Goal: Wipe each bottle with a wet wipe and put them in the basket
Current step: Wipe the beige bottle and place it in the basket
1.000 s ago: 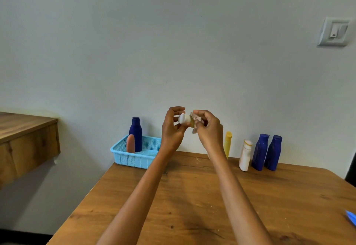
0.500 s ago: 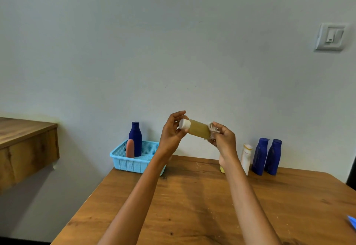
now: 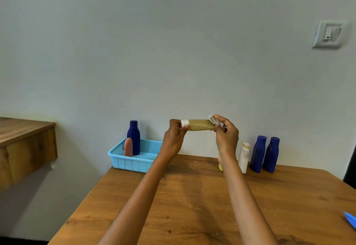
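An olive-tan bottle (image 3: 200, 125) with a white cap lies level in the air above the table. My left hand (image 3: 174, 138) pinches its cap end. My right hand (image 3: 226, 136) grips a crumpled wet wipe (image 3: 215, 120) against the bottle's base end. The light blue basket (image 3: 134, 162) sits at the table's back left corner, holding a dark blue bottle (image 3: 133, 137) and a salmon-pink bottle (image 3: 128, 147), both upright. Against the wall at the right stand a white bottle (image 3: 244, 157) and two dark blue bottles (image 3: 264, 154). A yellow bottle (image 3: 220, 166) is mostly hidden behind my right wrist.
The wooden table (image 3: 192, 202) runs toward me, its left edge slanting down to the lower left. A wooden shelf (image 3: 25, 144) juts from the wall at the left. A blue object (image 3: 350, 219) pokes in at the right edge. A wall switch (image 3: 328, 33) is up right.
My right hand slid the wipe along the bottle from near the cap to the base end, uncovering the bottle's body. The bottle now lies level. The view tilted up slightly.
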Demonstrator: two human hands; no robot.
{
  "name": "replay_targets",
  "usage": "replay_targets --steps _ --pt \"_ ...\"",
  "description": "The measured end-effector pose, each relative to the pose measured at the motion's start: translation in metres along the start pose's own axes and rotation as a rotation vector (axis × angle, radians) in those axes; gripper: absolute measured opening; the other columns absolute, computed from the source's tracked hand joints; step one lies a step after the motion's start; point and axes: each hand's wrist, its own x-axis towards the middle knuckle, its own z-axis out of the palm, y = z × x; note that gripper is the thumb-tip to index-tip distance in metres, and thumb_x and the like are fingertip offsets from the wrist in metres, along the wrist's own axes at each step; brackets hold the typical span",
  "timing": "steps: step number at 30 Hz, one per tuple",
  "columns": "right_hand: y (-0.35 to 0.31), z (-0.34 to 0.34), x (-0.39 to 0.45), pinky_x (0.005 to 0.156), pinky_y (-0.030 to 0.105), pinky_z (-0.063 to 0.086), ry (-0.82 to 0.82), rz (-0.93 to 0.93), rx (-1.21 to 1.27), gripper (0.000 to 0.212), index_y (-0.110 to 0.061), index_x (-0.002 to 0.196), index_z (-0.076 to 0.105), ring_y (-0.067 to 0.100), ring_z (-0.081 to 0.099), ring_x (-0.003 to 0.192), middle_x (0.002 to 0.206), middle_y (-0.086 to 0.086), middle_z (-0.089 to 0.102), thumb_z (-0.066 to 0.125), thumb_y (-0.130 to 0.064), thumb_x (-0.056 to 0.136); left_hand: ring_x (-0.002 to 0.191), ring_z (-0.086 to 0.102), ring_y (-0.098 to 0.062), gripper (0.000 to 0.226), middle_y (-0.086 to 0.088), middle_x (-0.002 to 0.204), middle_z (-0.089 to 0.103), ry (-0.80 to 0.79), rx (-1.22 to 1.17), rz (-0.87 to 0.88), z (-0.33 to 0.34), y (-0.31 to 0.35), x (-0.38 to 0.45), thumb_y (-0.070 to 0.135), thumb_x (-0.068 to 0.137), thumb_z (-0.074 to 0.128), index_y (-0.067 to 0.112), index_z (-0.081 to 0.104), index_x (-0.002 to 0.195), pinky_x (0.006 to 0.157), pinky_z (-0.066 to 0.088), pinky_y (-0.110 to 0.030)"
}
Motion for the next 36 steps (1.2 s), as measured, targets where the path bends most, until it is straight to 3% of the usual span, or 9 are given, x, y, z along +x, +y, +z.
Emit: replay_targets --steps 5,9,13,16,19,22,26,30,36 --pt "0.001 0.000 -0.002 0.095 0.029 0.049 -0.011 -0.005 -0.024 0.032 -0.017 0.114 0.065 0.015 0.054 0.112 0.114 -0.005 0.060 0.050 0.002 0.092 0.093 0.059 -0.012 0.023 0.003 0.103 0.062 0.054 -0.228 -0.090 -0.010 0.003 0.003 0.026 0.086 0.067 0.025 0.054 0.105 0.071 0.045 -0.015" --pt "0.000 -0.006 -0.001 0.084 0.017 0.046 -0.003 -0.044 -0.136 0.030 -0.014 0.114 0.066 0.014 0.054 0.109 0.120 0.001 0.062 0.049 -0.002 0.093 0.090 0.065 -0.017 0.029 -0.004 0.102 0.068 0.006 -0.202 -0.105 -0.011 0.003 0.001 0.022 0.078 0.075 0.026 0.059 0.103 0.080 0.053 -0.028" --pt "-0.007 -0.008 -0.002 0.089 0.025 0.044 -0.017 -0.102 -0.290 0.027 -0.011 0.118 0.064 0.021 0.057 0.113 0.123 0.007 0.063 0.052 -0.013 0.094 0.076 0.064 -0.004 0.035 0.010 0.094 0.065 0.041 -0.149 0.029 -0.002 0.009 -0.005 0.014 0.073 0.079 0.029 0.062 0.099 0.066 0.049 -0.010" --pt "-0.016 0.005 -0.013 0.093 0.030 0.046 -0.093 -0.214 -0.423 0.029 -0.009 0.122 0.062 0.024 0.056 0.115 0.125 0.010 0.061 0.052 -0.012 0.095 0.070 0.063 0.003 0.034 0.015 0.093 0.064 0.058 -0.083 0.169 0.003 0.013 -0.008 0.010 0.072 0.079 0.026 0.064 0.099 0.066 0.049 -0.008" --pt "-0.026 0.019 -0.023 0.095 0.032 0.048 -0.185 -0.292 -0.449 0.031 -0.010 0.123 0.062 0.024 0.055 0.116 0.126 0.011 0.059 0.051 -0.008 0.094 0.072 0.063 0.000 0.030 0.015 0.093 0.064 0.114 -0.065 0.216 -0.001 0.013 -0.008 0.010 0.075 0.077 0.017 0.064 0.100 0.069 0.051 -0.014" --pt "-0.032 0.029 -0.031 0.091 0.024 0.045 -0.262 -0.400 -0.475 0.032 -0.012 0.124 0.062 0.022 0.053 0.115 0.125 0.011 0.058 0.053 -0.007 0.093 0.076 0.061 -0.001 0.028 0.016 0.092 0.060 0.153 -0.081 0.232 -0.005 0.012 -0.006 0.006 0.078 0.073 0.012 0.059 0.101 0.070 0.050 -0.012" --pt "-0.029 0.025 -0.032 0.082 0.020 0.043 -0.186 -0.543 -0.647 0.035 -0.012 0.124 0.062 0.022 0.050 0.112 0.122 0.010 0.057 0.057 -0.006 0.090 0.077 0.057 0.005 0.037 0.008 0.098 0.059 0.191 0.007 0.355 -0.005 0.014 -0.006 0.003 0.076 0.075 0.005 0.064 0.110 0.072 0.045 -0.006" --pt "-0.018 0.000 -0.017 0.080 0.022 0.041 -0.101 -0.466 -0.696 0.033 -0.009 0.120 0.064 0.025 0.053 0.107 0.113 0.012 0.059 0.061 -0.004 0.087 0.078 0.057 0.008 0.042 0.003 0.103 0.060 0.142 0.076 0.452 -0.005 0.013 -0.005 -0.001 0.073 0.075 0.008 0.066 0.113 0.076 0.044 -0.005" --pt "-0.016 -0.005 -0.010 0.083 0.025 0.043 -0.077 -0.321 -0.623 0.029 -0.009 0.119 0.063 0.026 0.057 0.106 0.117 0.013 0.059 0.054 -0.005 0.092 0.086 0.057 -0.006 0.039 -0.006 0.111 0.062 0.113 0.139 0.479 0.004 0.009 -0.008 0.001 0.076 0.074 0.007 0.062 0.113 0.077 0.044 -0.006"
